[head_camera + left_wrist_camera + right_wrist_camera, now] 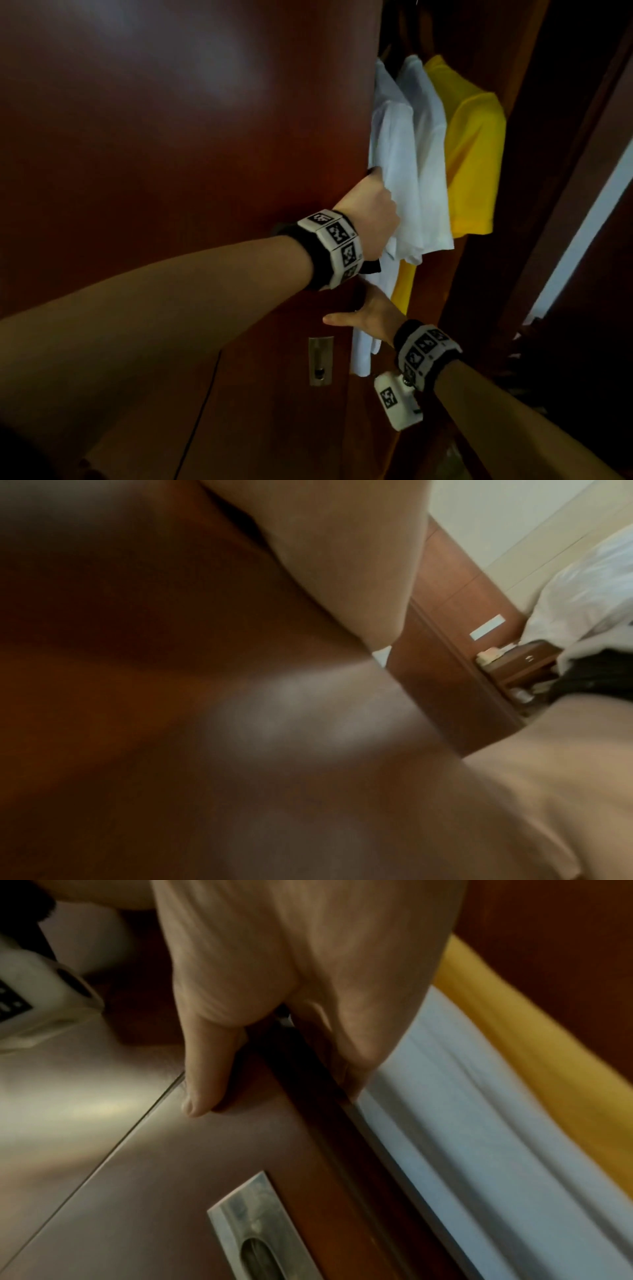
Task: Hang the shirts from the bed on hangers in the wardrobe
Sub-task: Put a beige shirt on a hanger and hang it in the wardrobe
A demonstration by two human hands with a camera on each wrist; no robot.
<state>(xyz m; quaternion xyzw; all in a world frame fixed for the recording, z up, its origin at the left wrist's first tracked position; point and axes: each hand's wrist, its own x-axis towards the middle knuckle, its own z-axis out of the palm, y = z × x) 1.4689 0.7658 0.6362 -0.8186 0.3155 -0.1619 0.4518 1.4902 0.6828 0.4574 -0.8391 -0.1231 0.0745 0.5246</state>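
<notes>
Door: we see the dark red-brown wardrobe door (178, 144) filling the left and centre of the head view, its free edge running down just right of centre.
Pull plate: a metal recessed pull plate (320, 360) sits low in the middle of the frame, untouched.
Left hand: our left hand (368, 209) reaches in from the lower left to the door's edge at centre; its fingers go behind that edge and the cloth, so we cannot tell how they lie.
Right hand: our right hand (366, 317) grips the door's edge below the left one, thumb (202, 1074) flat on the door face, the other fingers curled round the edge against white cloth.
White shirts: two white shirts (411, 154) hang in the open gap right of centre, short-sleeved, lightly creased; the nearer one touches both hands.
Yellow shirt: a yellow shirt (474, 154) hangs just right of the white ones, touching them, apart from our fingers.
Bed: white bedding (582, 593) shows at the right edge of the left wrist view, blurred.
</notes>
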